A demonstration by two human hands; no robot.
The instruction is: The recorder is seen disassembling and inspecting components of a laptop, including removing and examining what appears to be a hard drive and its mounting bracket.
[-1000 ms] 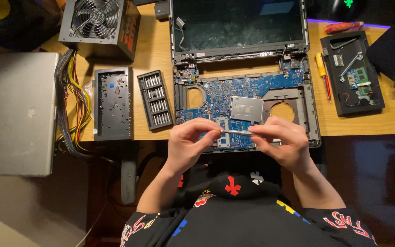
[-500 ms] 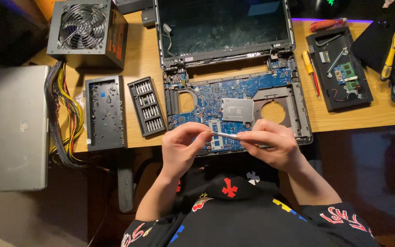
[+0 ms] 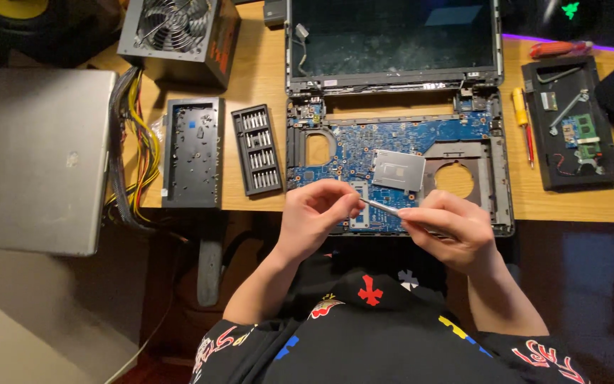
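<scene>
Both hands' fingers pinch thin metal tool (image 3: 392, 210) over open laptop (image 3: 399, 153) front edge.

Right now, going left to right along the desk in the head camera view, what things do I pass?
Closed silver laptop → bundle of coloured cables → black perforated tray → screwdriver bit case → opened laptop with bare blue board → yellow and red screwdrivers → black tray of small parts.

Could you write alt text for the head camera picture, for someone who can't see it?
Seen from above, a person's left hand and right hand hold a thin silver tool between them over an opened laptop with its blue circuit board exposed. On the wooden desk lie a screwdriver bit set, a power supply and a closed silver laptop.
</scene>
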